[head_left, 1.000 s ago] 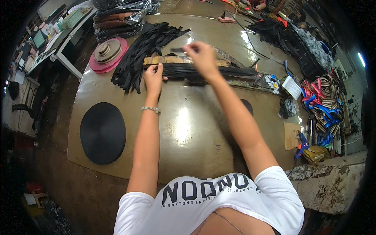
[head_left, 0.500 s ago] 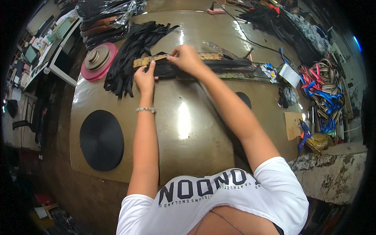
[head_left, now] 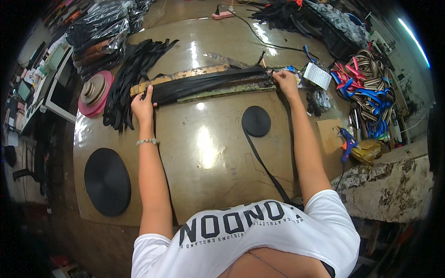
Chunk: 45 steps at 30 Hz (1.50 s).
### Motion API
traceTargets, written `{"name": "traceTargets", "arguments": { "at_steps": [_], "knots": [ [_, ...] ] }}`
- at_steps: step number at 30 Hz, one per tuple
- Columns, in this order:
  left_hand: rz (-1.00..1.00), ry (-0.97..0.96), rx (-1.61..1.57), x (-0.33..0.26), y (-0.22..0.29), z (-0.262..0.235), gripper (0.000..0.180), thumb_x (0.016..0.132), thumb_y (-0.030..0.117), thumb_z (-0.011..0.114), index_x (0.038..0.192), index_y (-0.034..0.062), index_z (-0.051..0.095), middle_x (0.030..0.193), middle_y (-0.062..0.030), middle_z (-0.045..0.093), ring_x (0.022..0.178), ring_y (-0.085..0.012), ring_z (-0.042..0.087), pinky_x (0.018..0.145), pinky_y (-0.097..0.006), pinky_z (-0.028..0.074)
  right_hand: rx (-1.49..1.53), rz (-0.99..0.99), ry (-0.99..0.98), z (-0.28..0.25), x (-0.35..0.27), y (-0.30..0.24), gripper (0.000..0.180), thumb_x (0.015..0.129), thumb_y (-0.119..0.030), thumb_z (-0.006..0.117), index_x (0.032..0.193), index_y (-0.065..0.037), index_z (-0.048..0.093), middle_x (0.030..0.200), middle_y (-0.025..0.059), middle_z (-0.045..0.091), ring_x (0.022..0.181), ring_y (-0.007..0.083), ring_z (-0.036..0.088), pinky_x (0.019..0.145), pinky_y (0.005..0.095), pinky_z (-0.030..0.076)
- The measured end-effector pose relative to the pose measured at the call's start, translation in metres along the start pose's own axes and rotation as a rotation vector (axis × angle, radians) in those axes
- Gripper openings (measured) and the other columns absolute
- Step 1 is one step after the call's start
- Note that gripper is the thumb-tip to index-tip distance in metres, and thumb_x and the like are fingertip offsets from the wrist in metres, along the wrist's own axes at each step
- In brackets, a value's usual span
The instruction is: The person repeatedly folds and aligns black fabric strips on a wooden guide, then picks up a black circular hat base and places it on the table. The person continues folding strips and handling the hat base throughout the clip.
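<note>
Black webbing straps (head_left: 199, 82) lie stretched side by side along a long, worn board whose yellowish strip (head_left: 185, 73) shows behind them. At the left end, my left hand (head_left: 143, 105) grips the straps, its thumb up near the strip's end. My right hand (head_left: 286, 83) pinches webbing at the board's right end, next to a small upright post (head_left: 261, 59); its fingertips partly hide the hold. Black webbing also trails down beside each of my forearms. Left of my left hand lies a heap of cut black straps (head_left: 121, 90).
On the table (head_left: 185, 162) lie a large black webbing roll (head_left: 107, 182) and a smaller one (head_left: 256, 121) with its tail unwound. Pink discs (head_left: 95, 92) sit left. Bundled coloured straps (head_left: 371, 97), a blue glue gun (head_left: 347, 141) and a pink power strip (head_left: 223, 15) are around.
My right hand has gone from beside my left hand to the board's right end, drawing webbing along it. My left hand stays at the left end. The whole view has shifted slightly.
</note>
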<state>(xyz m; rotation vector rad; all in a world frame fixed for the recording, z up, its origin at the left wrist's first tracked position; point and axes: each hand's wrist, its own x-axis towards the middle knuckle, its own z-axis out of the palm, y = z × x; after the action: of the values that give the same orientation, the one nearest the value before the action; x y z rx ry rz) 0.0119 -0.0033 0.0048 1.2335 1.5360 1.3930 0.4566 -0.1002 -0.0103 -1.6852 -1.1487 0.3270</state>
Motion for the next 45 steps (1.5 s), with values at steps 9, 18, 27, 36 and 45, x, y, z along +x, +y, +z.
{"name": "traceTargets", "arguments": {
  "at_steps": [9, 18, 27, 36, 45],
  "knots": [
    [0.059, 0.02, -0.076, 0.002, -0.009, 0.001, 0.039, 0.077, 0.028, 0.068, 0.083, -0.0103, 0.06, 0.07, -0.0108, 0.06, 0.047, -0.0121, 0.055, 0.038, -0.023, 0.045, -0.565, 0.077, 0.194, -0.018, 0.013, -0.031, 0.03, 0.074, -0.03, 0.067, 0.069, 0.0, 0.064, 0.066, 0.0147, 0.062, 0.062, 0.0274, 0.06, 0.058, 0.0355, 0.045],
    [0.063, -0.218, -0.274, -0.001, -0.019, -0.006, 0.029, 0.085, 0.021, 0.057, 0.088, -0.0073, 0.059, 0.075, -0.0085, 0.062, 0.054, -0.0114, 0.058, 0.047, -0.023, 0.048, -0.01, -0.34, -0.269, 0.222, -0.058, -0.223, 0.028, 0.077, -0.025, 0.064, 0.077, 0.004, 0.063, 0.068, 0.0201, 0.061, 0.062, 0.03, 0.059, 0.06, 0.0356, 0.045],
    [0.02, -0.078, -0.206, 0.001, -0.007, -0.001, 0.035, 0.081, 0.026, 0.062, 0.076, -0.0081, 0.06, 0.063, -0.0094, 0.06, 0.047, -0.0128, 0.056, 0.038, -0.024, 0.046, -0.08, -0.335, -0.297, 0.259, -0.074, -0.225, 0.026, 0.077, -0.022, 0.063, 0.076, 0.004, 0.062, 0.068, 0.0221, 0.059, 0.065, 0.0354, 0.059, 0.061, 0.0399, 0.046],
    [0.022, -0.067, -0.137, 0.001, -0.005, 0.0, 0.036, 0.083, 0.027, 0.059, 0.081, -0.0085, 0.061, 0.065, -0.0083, 0.06, 0.046, -0.0109, 0.054, 0.039, -0.023, 0.045, -0.014, -0.171, -0.589, 0.044, 0.014, -0.175, 0.027, 0.077, -0.03, 0.067, 0.079, -0.003, 0.064, 0.057, -0.0041, 0.049, 0.048, 0.0026, 0.04, 0.042, 0.0184, 0.027],
    [0.02, -0.056, -0.081, -0.002, -0.001, 0.0, 0.036, 0.083, 0.028, 0.06, 0.08, -0.008, 0.061, 0.066, -0.0078, 0.06, 0.046, -0.0091, 0.051, 0.039, -0.023, 0.044, 0.007, 0.257, -0.125, -0.007, 0.006, -0.032, 0.034, 0.075, -0.033, 0.069, 0.066, -0.001, 0.061, 0.055, -0.0018, 0.052, 0.048, 0.0049, 0.042, 0.044, 0.0208, 0.031]
  ]
}}
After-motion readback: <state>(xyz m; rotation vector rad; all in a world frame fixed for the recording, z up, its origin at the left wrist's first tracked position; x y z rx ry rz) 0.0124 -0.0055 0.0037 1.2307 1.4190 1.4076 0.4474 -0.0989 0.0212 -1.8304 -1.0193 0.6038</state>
